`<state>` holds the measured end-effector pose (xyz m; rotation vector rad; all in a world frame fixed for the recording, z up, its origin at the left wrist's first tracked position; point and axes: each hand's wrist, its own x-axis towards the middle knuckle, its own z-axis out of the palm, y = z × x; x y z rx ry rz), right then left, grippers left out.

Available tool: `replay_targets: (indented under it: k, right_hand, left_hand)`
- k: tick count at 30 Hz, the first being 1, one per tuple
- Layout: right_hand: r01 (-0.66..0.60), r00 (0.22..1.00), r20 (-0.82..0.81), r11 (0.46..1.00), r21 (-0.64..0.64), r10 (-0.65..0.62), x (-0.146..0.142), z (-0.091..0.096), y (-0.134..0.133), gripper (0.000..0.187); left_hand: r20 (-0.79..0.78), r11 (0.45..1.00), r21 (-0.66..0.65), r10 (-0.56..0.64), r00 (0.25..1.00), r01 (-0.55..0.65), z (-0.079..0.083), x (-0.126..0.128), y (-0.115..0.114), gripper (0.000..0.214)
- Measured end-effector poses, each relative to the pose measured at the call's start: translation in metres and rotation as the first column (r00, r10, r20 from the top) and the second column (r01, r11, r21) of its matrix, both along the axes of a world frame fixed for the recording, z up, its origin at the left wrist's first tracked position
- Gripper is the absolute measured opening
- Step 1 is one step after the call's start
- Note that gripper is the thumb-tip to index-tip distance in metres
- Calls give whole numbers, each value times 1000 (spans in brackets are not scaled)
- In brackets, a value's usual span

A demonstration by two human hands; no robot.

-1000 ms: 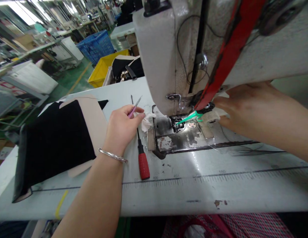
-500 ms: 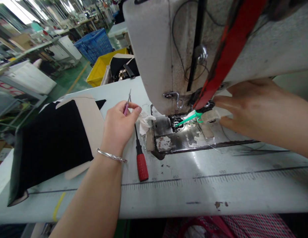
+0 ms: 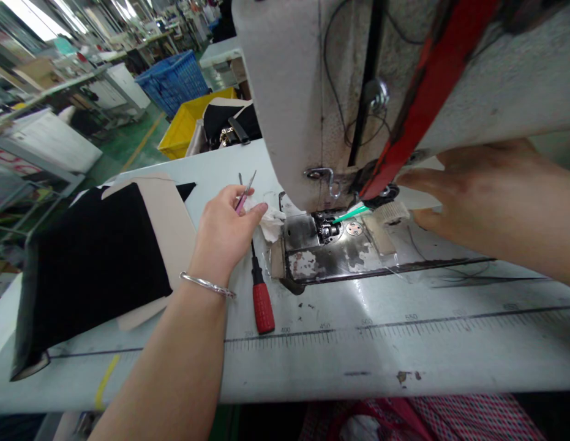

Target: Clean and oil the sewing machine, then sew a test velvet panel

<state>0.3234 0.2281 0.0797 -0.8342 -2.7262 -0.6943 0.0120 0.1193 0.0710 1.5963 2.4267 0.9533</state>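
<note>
Left grip (image 3: 223, 236) narrow, pinching pink-handled tweezers (image 3: 242, 202) above desk (image 3: 358, 361), just beside white tissue (image 3: 269, 223). Right grip (image 3: 477, 190) closed around ribbed cream holder (image 3: 390, 212); green stick (image 3: 351, 214) drawn back rightward, tip just beside bobbin hook (image 3: 327, 230) under sewing machine (image 3: 285, 92).

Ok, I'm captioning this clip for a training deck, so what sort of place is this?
Probably a sewing workshop or small factory making bags. An industrial sewing machine is set into a worktable with a printed ruler, and a black bag sits in a yellow crate behind it.
</note>
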Motion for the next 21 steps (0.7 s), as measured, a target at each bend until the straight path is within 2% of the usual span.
replay_targets:
  k: [4,7,13,18,21]
  right_hand:
    - [33,999,20,999,28,-34,2,0,-4,36]
    - [-3,1000,13,999,40,3,-3,-4,-6,34]
    - [-20,1000,-22,999,-27,19,-13,-8,-7,30]
    - [-35,997,-79,991,-129,25,4,-4,-14,44]
    - [-27,993,-118,978,-205,2,22,-7,-28,48]
  left_hand:
    - [-31,999,-36,34,999,-35,-1,-3,0,28]
    - [-87,996,-72,44,995,-51,-3,-6,1,33]
    - [-146,992,-126,4,989,-22,-8,-13,2,37]
    - [-135,992,-122,-4,991,-13,-14,-17,3,39]
    - [-115,987,-161,-27,993,8,-18,-18,3,28]
